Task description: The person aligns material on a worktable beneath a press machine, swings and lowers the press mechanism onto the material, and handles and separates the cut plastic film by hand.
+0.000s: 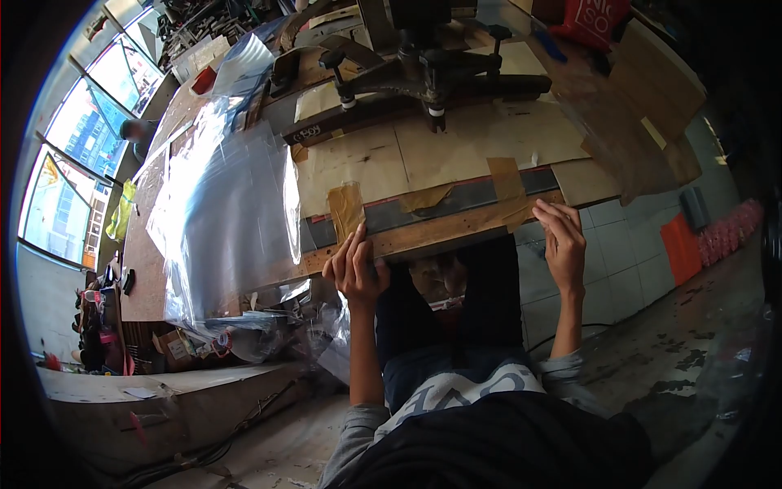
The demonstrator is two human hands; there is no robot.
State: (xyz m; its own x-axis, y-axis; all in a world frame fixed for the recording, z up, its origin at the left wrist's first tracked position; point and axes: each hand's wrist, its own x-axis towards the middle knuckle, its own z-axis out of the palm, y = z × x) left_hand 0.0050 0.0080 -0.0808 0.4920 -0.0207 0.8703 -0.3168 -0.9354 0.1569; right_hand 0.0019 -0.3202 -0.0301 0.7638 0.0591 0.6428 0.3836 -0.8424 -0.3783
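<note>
My left hand (357,267) is at the table's front edge, fingers slightly bent and apart. Its fingertips touch the wooden edge strip (432,231), just below a piece of brown tape (346,210). At the strip's right end is my right hand (564,238), its fingers curled together with the tips by the wood. Whatever those fingers hold, if anything, is hidden. Between the hands runs a dark grey strip (383,213) with a thin red line along its far side. More brown tape (508,186) crosses it near my right hand.
A dark metal press frame (432,81) with screw knobs stands over pale wooden boards (350,163). Shiny clear plastic sheets (232,204) cover the table's left side. At the far right are brown sheets (652,98) and a red bag (593,23). A person is by the windows.
</note>
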